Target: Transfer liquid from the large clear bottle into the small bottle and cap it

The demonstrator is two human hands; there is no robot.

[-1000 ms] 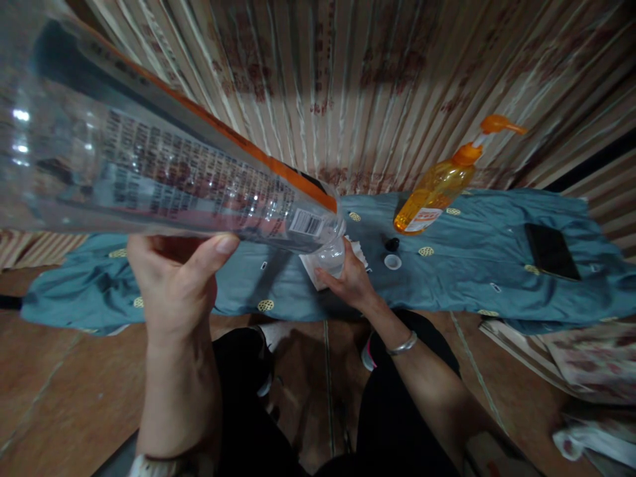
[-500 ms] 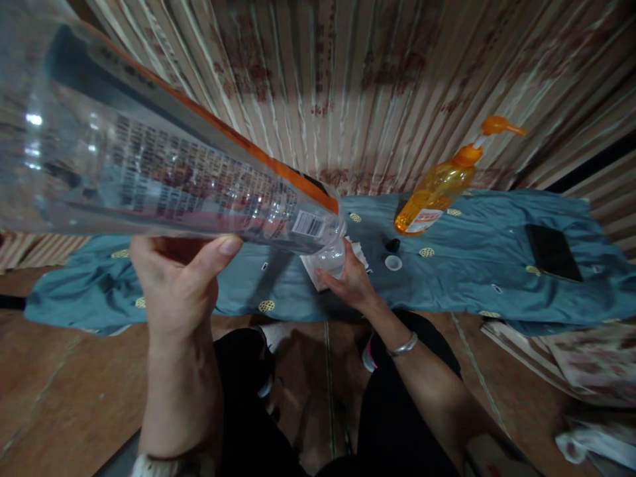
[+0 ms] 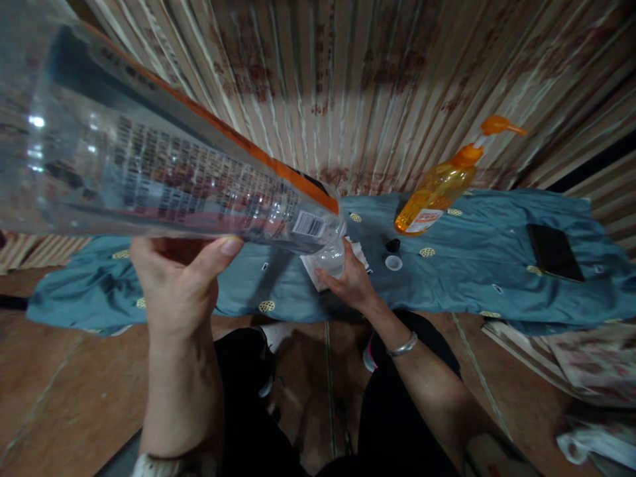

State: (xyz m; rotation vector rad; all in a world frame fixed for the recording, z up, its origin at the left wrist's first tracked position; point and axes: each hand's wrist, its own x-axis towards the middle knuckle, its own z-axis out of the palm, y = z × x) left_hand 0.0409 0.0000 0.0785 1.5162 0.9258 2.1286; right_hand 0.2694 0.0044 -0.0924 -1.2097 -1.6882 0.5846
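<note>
A large clear plastic bottle (image 3: pixel 199 179) with an orange-edged printed label lies tilted across the upper left, its neck pointing down to the right. My left hand (image 3: pixel 181 285) grips it from below, thumb along its underside and the other fingers hidden behind. The bottle's neck meets a small clear container (image 3: pixel 332 255), whose mouth is hidden. My right hand (image 3: pixel 350 281) is closed round that container, thumb and a finger on its sides. White paper (image 3: pixel 314 271) lies under it. Beside my right hand are a small white cap (image 3: pixel 393 263) and a small black piece (image 3: pixel 393 245).
An orange pump bottle (image 3: pixel 437 189) stands on the teal cloth (image 3: pixel 472 265) at the back. A dark flat object (image 3: pixel 554 253) lies at the right end. Behind the surface hangs a pleated curtain (image 3: pixel 377 99). Bags (image 3: pixel 591 364) sit on the floor at lower right.
</note>
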